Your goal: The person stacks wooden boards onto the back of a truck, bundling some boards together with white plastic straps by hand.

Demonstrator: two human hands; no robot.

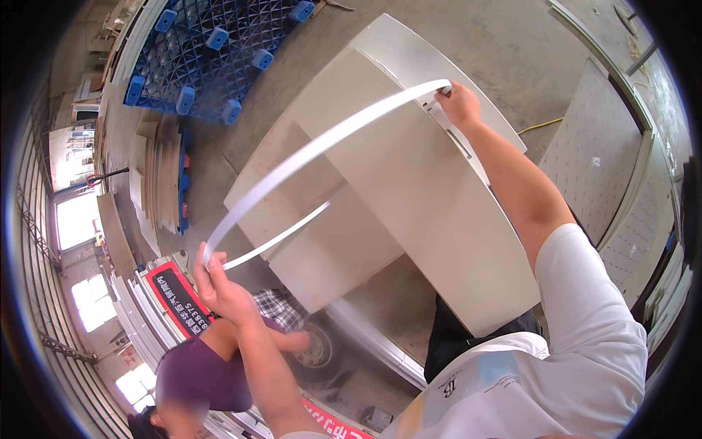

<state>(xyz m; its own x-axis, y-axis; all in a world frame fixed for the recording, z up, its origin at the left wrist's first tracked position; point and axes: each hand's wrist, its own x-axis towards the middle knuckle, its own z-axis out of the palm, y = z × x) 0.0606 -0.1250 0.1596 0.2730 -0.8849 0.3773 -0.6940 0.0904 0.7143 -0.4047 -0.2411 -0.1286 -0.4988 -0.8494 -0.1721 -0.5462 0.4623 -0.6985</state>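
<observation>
White strip [314, 146] arcing lower-left to upper-right

You stand over a grey concrete floor [468, 44]. On it rest a stack of pale boards [409, 190], a blue plastic pallet [212, 51], a yellow cable [540, 126], and, at the left, perhaps more stacked panels [157, 183].

We cannot see where the strip [314, 146] ends under the right hand [459, 104]; the near board [417, 197] hides the floor, and a co-worker [212, 366] is cut off low left.
</observation>
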